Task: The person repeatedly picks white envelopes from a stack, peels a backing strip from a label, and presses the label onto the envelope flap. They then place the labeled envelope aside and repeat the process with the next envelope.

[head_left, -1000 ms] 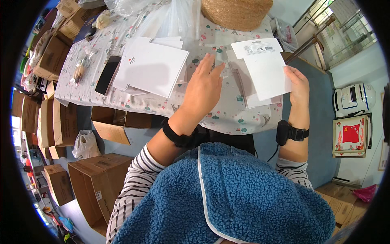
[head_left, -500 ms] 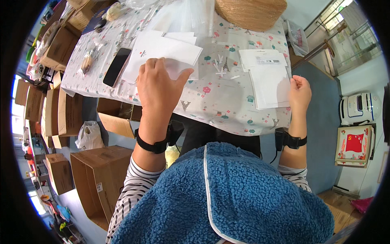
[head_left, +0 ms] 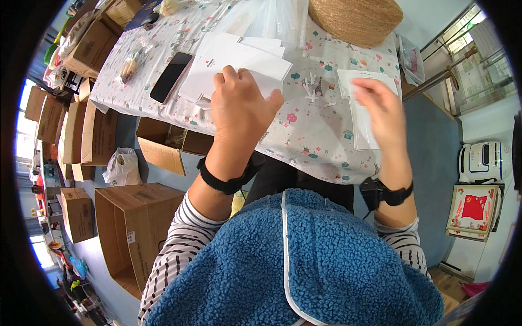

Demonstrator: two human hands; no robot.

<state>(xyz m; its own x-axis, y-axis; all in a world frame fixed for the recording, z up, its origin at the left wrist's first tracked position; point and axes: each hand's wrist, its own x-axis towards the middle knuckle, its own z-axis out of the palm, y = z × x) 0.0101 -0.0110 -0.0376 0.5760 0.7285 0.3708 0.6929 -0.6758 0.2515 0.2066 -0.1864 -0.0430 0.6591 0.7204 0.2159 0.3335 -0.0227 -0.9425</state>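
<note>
My left hand (head_left: pixel 243 106) is over a stack of white cards (head_left: pixel 247 60), fingers curled and thumb at the right edge, apparently gripping them. My right hand (head_left: pixel 386 117), blurred by motion, hangs with loosely bent, parted fingers above a second white pile (head_left: pixel 361 133) on the right of the patterned tablecloth (head_left: pixel 304 152); I see nothing held in it. Small white strips (head_left: pixel 311 89) are scattered between the piles. A black phone (head_left: pixel 171 77) lies beside the left stack.
A woven basket (head_left: pixel 353 19) and clear plastic bags (head_left: pixel 272 19) are at the back of the table, a small wrapped item (head_left: pixel 129 68) at left. Cardboard boxes (head_left: pixel 130 233) crowd the floor on the left. A white appliance (head_left: pixel 478 160) stands at far right.
My left hand has moved from mid-table onto the left stack, its fingers now more curled. My right hand has released the right pile's edge and moved inward. The view has shifted slightly.
</note>
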